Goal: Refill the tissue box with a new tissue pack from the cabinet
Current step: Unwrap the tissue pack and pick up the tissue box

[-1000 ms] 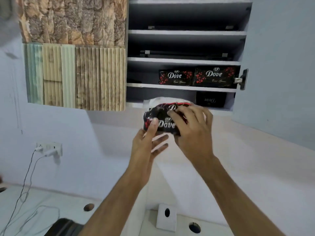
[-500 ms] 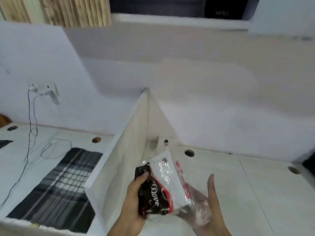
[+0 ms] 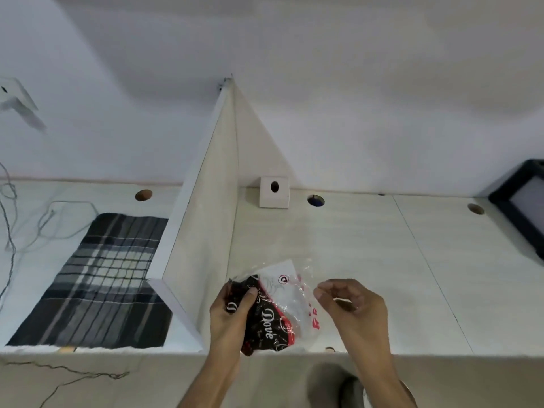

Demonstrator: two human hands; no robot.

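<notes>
A black, red and white tissue pack (image 3: 272,312) marked "Dove" hangs just above the front edge of the white desk (image 3: 368,260). My left hand (image 3: 228,315) grips its black end. My right hand (image 3: 351,306) pinches the clear plastic wrap at the pack's white end. A small white tissue box (image 3: 273,192) with a dark oval hole stands at the back of the desk against the wall, well beyond both hands. The cabinet is out of view.
A white divider panel (image 3: 206,231) rises at the left of my hands. Beyond it lie a plaid cloth (image 3: 106,278) and loose cables (image 3: 35,225). Round cable holes (image 3: 315,200) dot the desk's back edge. A dark-framed screen (image 3: 524,207) sits at far right.
The view dropped from the open cabinet to the desk. The pack came down with both hands from shelf height to the desk's front edge; my right hand now pinches its wrap.
</notes>
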